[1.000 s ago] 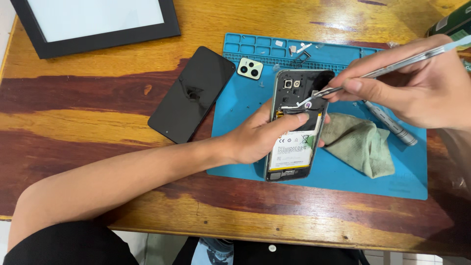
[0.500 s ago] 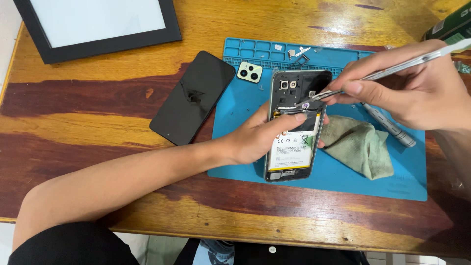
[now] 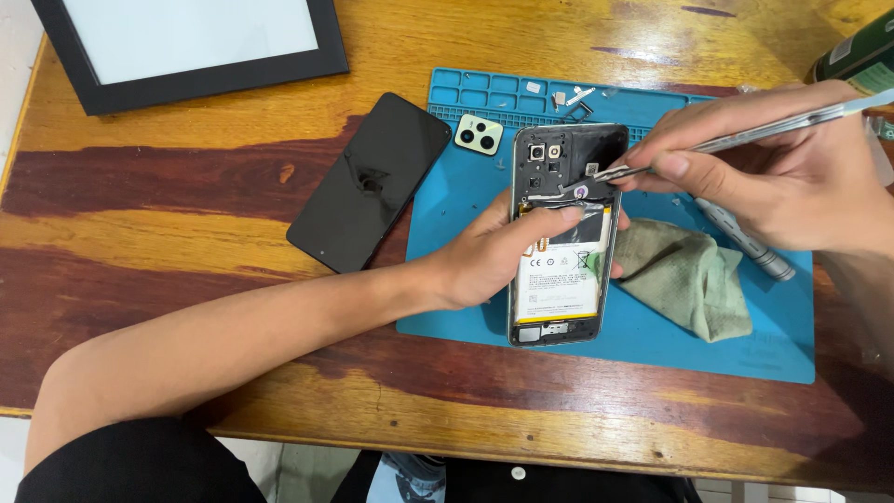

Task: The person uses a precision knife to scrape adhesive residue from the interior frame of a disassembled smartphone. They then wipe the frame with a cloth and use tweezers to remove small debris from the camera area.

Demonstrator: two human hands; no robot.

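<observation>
Now left hand point(image 3: 503, 251) clamped around opened phone point(image 3: 562, 270); right hand point(image 3: 782, 177) pinch grip shut on tweezers point(image 3: 708, 144), tips inside.

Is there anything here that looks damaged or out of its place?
The black back cover lies askew, half off the blue mat, and shows a scuffed mark at its centre. The opened phone is also tilted. Nothing is spilled.

Black panel point(image 3: 371, 181), green cloth point(image 3: 684, 275), black-framed picture point(image 3: 191, 42), camera cover point(image 3: 479, 134).
</observation>
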